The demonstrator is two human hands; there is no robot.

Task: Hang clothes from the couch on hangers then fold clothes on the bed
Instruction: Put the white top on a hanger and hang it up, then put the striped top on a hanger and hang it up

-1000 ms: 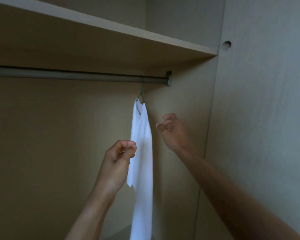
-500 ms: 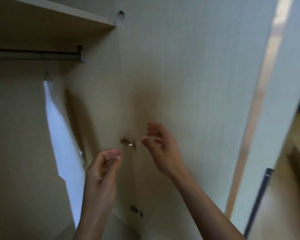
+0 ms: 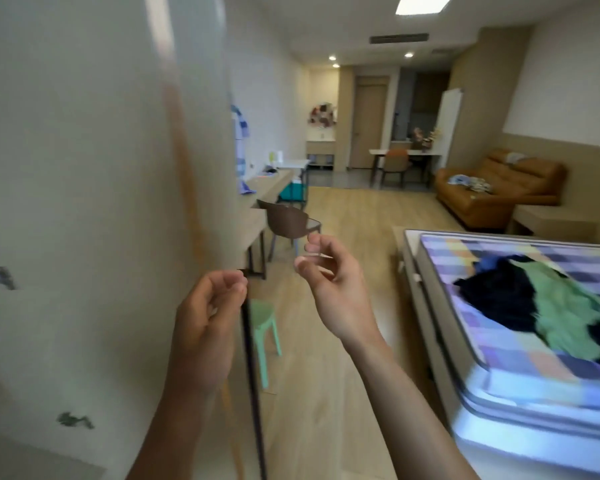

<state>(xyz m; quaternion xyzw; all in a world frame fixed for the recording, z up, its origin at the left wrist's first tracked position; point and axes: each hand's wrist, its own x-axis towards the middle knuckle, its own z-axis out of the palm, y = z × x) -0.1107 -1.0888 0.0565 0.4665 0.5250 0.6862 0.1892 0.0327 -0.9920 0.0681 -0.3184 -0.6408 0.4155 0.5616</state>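
Head view: both hands raised, empty. Left hand (image 3: 207, 317) loosely curled at the wardrobe door (image 3: 101, 168) edge; right hand (image 3: 333, 289) loosely curled, apart from it. Dark and green clothes (image 3: 534, 303) heaped on bed (image 3: 520, 362), right. Garments (image 3: 468, 181) lie on orange couch (image 3: 482, 206), far back.

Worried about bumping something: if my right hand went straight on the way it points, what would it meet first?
Probably the brown chair; the right hand points up-left toward it, with nothing visibly between, though depth is unclear.
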